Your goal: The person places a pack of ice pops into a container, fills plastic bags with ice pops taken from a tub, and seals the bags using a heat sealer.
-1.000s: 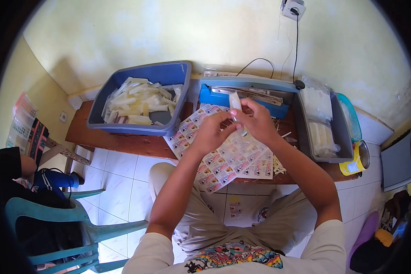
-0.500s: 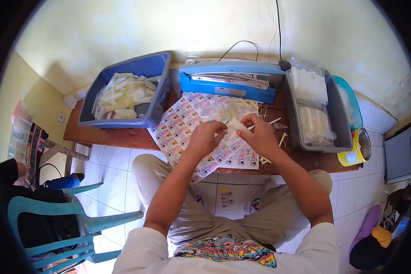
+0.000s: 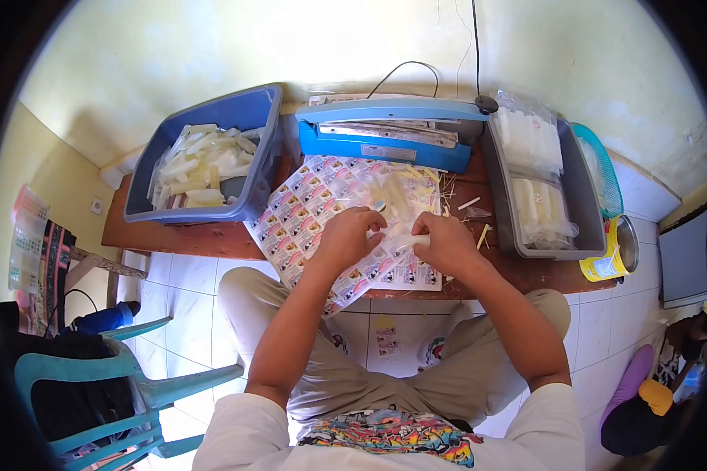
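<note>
A clear plastic bag (image 3: 393, 201) with pale yellowish pieces in it lies above the printed label sheets (image 3: 298, 208) on the bench. My left hand (image 3: 347, 242) grips the bag's near left edge between thumb and curled fingers. On the other side, my right hand (image 3: 445, 242) pinches the bag's near right edge, its fingers closed. The bag's exact contents blur through the plastic. Just beyond the sheets stands a blue impulse sealer (image 3: 381, 149) with its lever arm raised.
To the left, a blue-grey tub (image 3: 263, 177) holds many pale wrapped pieces. A grey tub (image 3: 559, 253) with filled clear packs stands at right, beside a yellow can (image 3: 602, 263) and a green basket (image 3: 609, 184). Thin sticks litter the wooden bench (image 3: 204, 240). A green chair (image 3: 78, 365) is lower left.
My right hand has drawn slightly nearer to me, pinching the bag's edge more tightly. My left hand stays close to its place. The whole view has shifted a little.
</note>
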Tool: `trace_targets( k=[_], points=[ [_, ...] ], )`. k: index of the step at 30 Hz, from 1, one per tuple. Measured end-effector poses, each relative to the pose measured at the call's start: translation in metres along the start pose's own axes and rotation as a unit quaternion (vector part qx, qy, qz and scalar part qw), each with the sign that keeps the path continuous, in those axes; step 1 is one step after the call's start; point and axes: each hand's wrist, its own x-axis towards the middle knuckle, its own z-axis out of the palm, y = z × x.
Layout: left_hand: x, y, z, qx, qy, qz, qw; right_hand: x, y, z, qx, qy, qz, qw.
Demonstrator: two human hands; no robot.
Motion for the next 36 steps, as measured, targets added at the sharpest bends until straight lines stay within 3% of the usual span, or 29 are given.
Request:
trace_targets(
  k=[7, 12, 16, 21, 30, 36],
  points=[
    [0.003, 0.002, 0.003, -0.123, 0.071, -0.018, 0.99, 0.014, -0.01, 0.009, 0.008, 0.055, 0.037, 0.998],
    [-0.001, -0.01, 0.019, -0.137, 0.072, 0.033, 0.987, 0.03, 0.008, 0.04, 0.076, 0.155, -0.067, 0.983],
    [0.0, -0.017, 0.027, -0.119, 0.057, 0.034, 0.991, 0.031, 0.007, 0.046, 0.071, 0.146, -0.084, 0.983],
    [-0.001, -0.016, 0.025, -0.167, 0.056, -0.017, 0.984, 0.021, -0.006, 0.035, 0.095, 0.042, -0.031, 0.994],
    [-0.001, -0.018, 0.024, -0.123, 0.043, -0.003, 0.991, 0.029, 0.009, 0.042, 0.08, 0.109, -0.123, 0.983],
    [-0.001, -0.017, 0.024, -0.118, 0.036, -0.007, 0.992, 0.027, 0.011, 0.049, 0.022, 0.083, -0.115, 0.99]
  ],
)
